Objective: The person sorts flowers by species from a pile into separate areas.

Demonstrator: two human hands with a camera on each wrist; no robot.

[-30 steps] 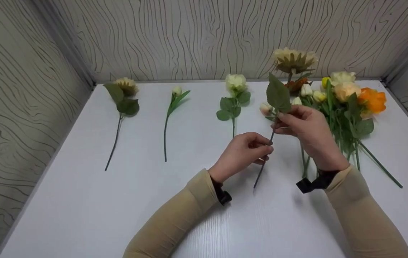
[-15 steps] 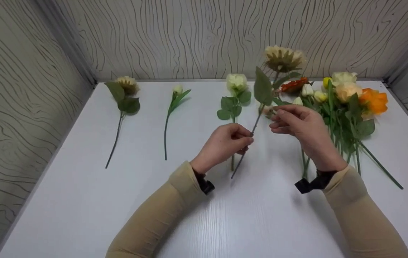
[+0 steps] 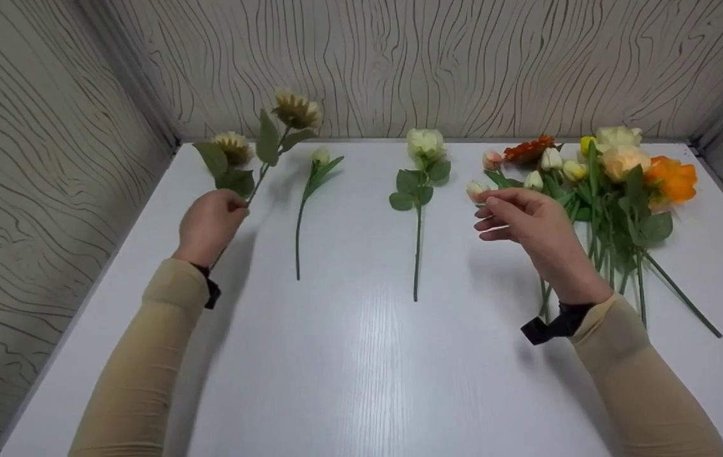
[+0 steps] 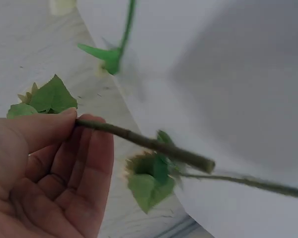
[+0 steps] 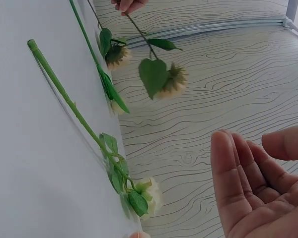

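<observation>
My left hand [image 3: 209,225] pinches the stem of a cream sunflower [image 3: 298,113] at the left, its bloom tilted up to the right. In the left wrist view the cut end of the held stem [image 4: 154,144] juts out past the fingertips. A second cream sunflower [image 3: 233,149] lies on the table just behind that hand. Beside it lies a white tulip [image 3: 301,216] with narrow leaves. My right hand [image 3: 545,238] hovers near the flower pile with bent, relaxed fingers; in the right wrist view its palm [image 5: 268,208] holds nothing.
A pale green-white rose [image 3: 425,147] lies mid-table, stem toward me. At the right is a pile of flowers, with an orange bloom [image 3: 672,179], a peach bloom [image 3: 624,162], a red-orange daisy-like flower [image 3: 528,150] and several tulips. Patterned wall panels [image 3: 361,70] border the white table [image 3: 361,368].
The left hand has carried the sunflower from beside the right hand across to the far left. My right hand let go of the stem and stayed almost in place.
</observation>
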